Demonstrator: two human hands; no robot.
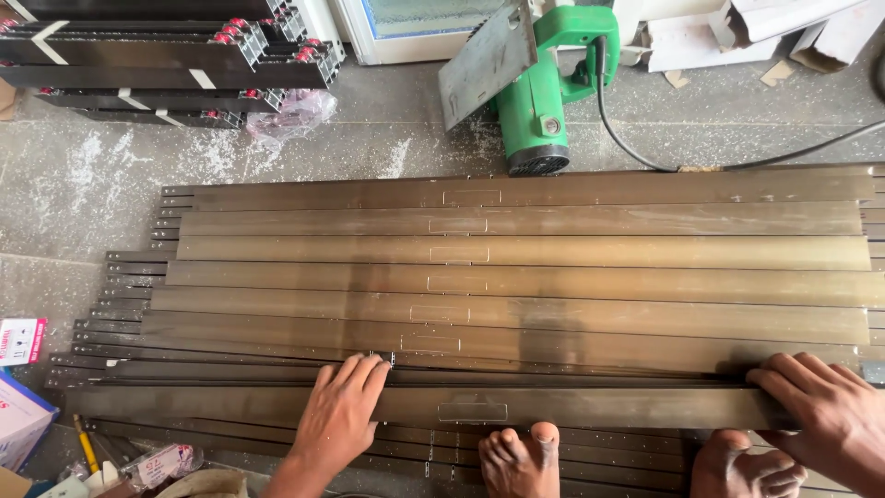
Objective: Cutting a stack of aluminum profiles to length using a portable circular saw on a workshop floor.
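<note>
Pressing flat with fingers together, the left hand [338, 415] and right hand [825, 415] rest on the nearest long bronze-coloured metal strip [553, 406], lying on the floor just before two bare feet [521, 461], whose toes its edge might scrape if it slid.

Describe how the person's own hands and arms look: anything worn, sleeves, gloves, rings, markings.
Both hands are bare: no gloves on the left hand or the right hand. No rings, watch or wristband show. The left forearm is uncovered down to the picture's lower edge, with no sleeve in view; the right wrist is cut off by the corner. Fingernails are short. No markings can be made out.
</note>
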